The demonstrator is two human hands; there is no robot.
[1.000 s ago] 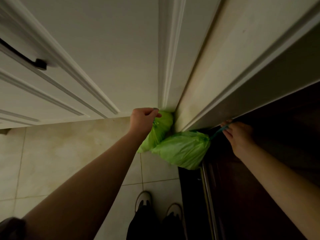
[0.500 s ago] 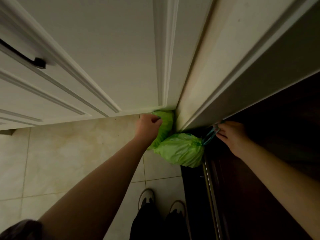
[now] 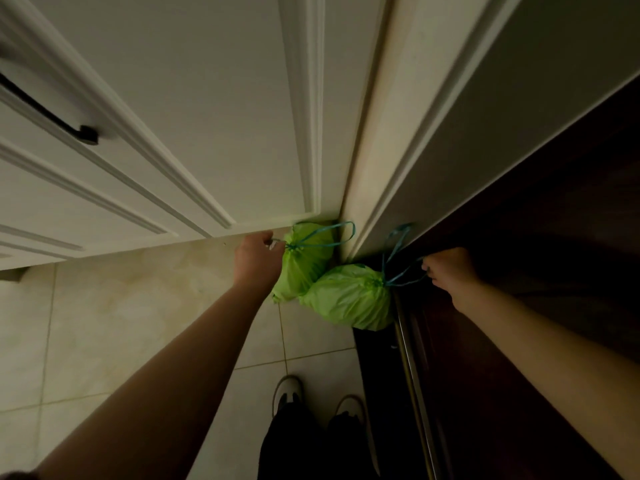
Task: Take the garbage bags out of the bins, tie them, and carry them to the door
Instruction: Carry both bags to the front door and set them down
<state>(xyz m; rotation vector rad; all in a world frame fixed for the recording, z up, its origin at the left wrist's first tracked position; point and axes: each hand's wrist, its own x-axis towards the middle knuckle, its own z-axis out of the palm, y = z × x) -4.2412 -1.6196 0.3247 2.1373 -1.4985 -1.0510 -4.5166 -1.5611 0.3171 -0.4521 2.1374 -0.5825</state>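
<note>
**Bags at the door, hands letting go**

I am looking down at two green bags, both tied with blue drawstrings, sitting on the floor (image 3: 138,323) in the corner by the dark door (image 3: 519,341). My left hand (image 3: 256,263) is curling round the string end of the left bag (image 3: 304,265); my right hand (image 3: 450,270) is pinching the loop of the right bag (image 3: 349,296). I am judging the task nearly finished: only releasing both strings is left.
</note>
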